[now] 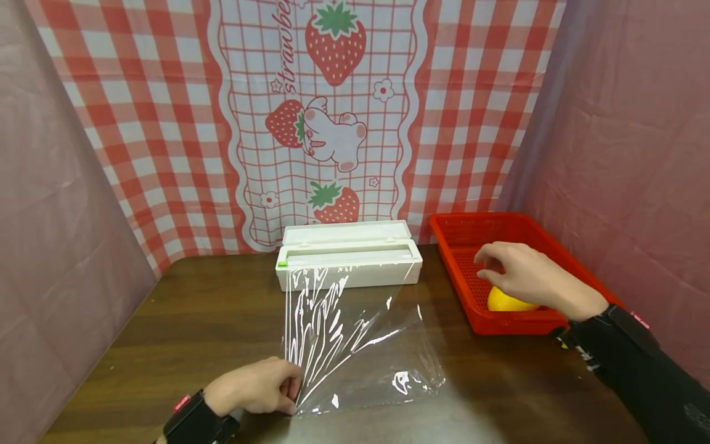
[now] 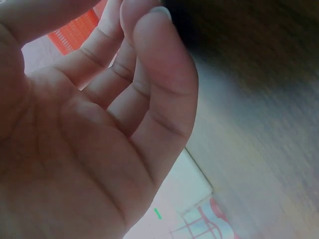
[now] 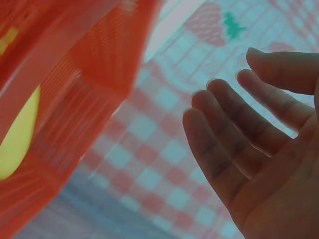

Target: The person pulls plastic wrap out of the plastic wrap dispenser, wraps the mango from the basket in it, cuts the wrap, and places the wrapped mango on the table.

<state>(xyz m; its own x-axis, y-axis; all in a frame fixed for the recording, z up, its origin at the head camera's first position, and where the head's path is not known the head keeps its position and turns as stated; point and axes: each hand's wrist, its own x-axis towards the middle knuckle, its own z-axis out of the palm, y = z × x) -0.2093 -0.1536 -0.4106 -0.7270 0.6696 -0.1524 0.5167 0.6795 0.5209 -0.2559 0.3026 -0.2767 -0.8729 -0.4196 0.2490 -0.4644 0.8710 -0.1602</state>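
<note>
Across the worktop (image 1: pixel 183 320) I see the left hand (image 1: pixel 257 385) pinching film (image 1: pixel 360 370), presumably keeping it spread; the right hand (image 1: pixel 521 274) curves loosely, empty.

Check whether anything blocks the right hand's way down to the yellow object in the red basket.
Nothing visible does: the right hand hangs over the open-topped red basket, and the yellow object lies inside, partly hidden behind the hand.

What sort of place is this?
Probably a curtained-off tabletop workspace: there's a dark brown wood-grain table, a red-and-white checked fabric backdrop printed with strawberries, and plain pinkish fabric hangings on both sides.
</note>
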